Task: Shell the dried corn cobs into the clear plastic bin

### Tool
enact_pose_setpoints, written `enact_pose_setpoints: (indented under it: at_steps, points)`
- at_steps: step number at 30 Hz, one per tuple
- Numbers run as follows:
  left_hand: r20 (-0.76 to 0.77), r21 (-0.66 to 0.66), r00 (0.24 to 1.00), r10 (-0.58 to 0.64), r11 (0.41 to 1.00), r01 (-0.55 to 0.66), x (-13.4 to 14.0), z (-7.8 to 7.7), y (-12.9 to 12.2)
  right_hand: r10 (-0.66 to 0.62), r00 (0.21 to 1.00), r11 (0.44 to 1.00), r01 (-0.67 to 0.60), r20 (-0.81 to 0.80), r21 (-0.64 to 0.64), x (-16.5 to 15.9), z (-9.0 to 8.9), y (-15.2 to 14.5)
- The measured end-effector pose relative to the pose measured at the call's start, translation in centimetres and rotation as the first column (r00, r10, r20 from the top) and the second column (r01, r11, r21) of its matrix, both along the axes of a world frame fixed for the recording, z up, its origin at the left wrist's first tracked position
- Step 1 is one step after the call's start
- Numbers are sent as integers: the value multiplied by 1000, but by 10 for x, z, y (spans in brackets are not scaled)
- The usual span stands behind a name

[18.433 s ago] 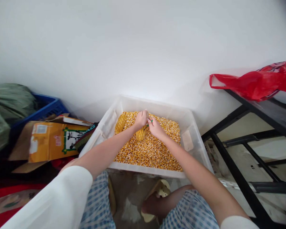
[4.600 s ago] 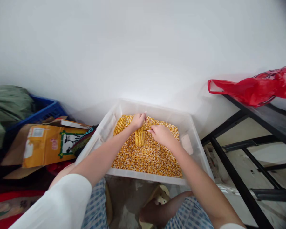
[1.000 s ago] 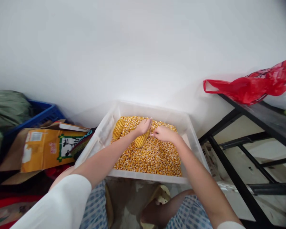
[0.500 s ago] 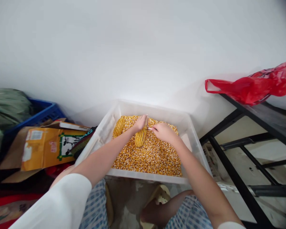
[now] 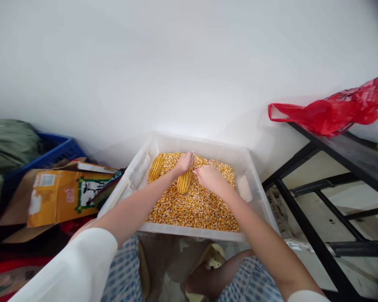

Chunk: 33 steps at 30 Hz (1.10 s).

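Note:
My left hand is closed around the upper end of a corn cob over the plastic bin. The cob still carries rows of yellow kernels; its far end is covered by my fingers. My right hand is closed in a fist against the cob's right side. It grips a thin screwdriver-like tool, now mostly covered by the fingers. Loose corn kernels fill the bin's bottom under both hands. Another corn cob lies on the kernels at the left.
The translucent bin stands against the white wall. To its left are an orange carton and a blue crate with a green bag. At the right is a black metal frame bearing a red plastic bag.
My right hand has moved a little left, closer in against the cob, and the tool's thin shaft shows less. My left hand keeps its hold. The view has shifted slightly.

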<state>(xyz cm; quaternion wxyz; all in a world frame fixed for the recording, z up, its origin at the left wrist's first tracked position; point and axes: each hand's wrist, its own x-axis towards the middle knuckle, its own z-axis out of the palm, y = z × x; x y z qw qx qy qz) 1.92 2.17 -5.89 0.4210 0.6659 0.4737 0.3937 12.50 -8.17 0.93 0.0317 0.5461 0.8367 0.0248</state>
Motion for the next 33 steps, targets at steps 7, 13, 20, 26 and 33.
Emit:
enact_pose_setpoints:
  at_steps: [7, 13, 20, 26, 33]
  points:
    - [-33, 101, 999, -37, 994, 40, 5, -4, -5, 43, 999, 999, -43, 25, -8, -3, -1, -2]
    - [-82, 151, 989, -120, 980, 131, 8, -4, -14, 103, 994, 992, -105, -27, -71, 18, 7, 5]
    - [-288, 221, 933, -218, 933, 286, 19, 3, -34, 111, 979, 974, -141, -170, -175, 48, 5, 11]
    - [-201, 181, 939, -280, 931, 317, 17, 5, -29, 44, 951, 961, -124, -305, -247, 65, -2, 7]
    - [-118, 116, 963, -241, 960, 255, 12, -1, -14, 47, 934, 990, -92, -354, -112, 61, -4, 8]
